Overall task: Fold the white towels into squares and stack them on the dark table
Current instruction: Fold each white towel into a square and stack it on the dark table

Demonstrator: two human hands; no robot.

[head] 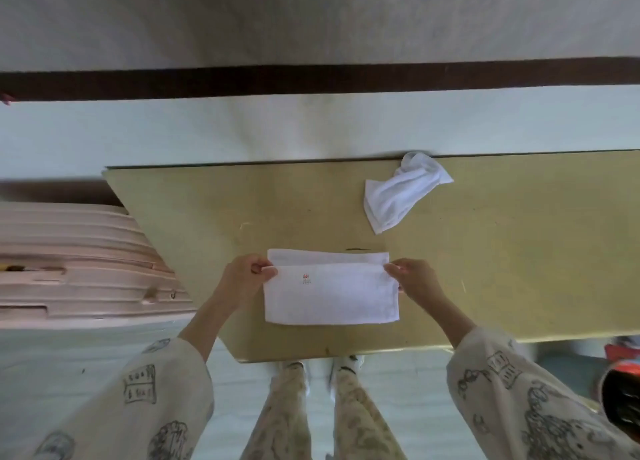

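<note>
I pinch the towel [330, 295] flap's corners with left hand [242, 274] and right hand [414, 277]; lay the edges flush.

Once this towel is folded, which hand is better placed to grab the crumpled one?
Probably the right hand: the crumpled white towel lies on its side of the table, beyond the flat white towel. The left hand would have to cross over.

Yellowish table [502, 269], half-folded white towel [330, 298] near front edge, crumpled towel [401, 191] seemingly at far edge
</note>
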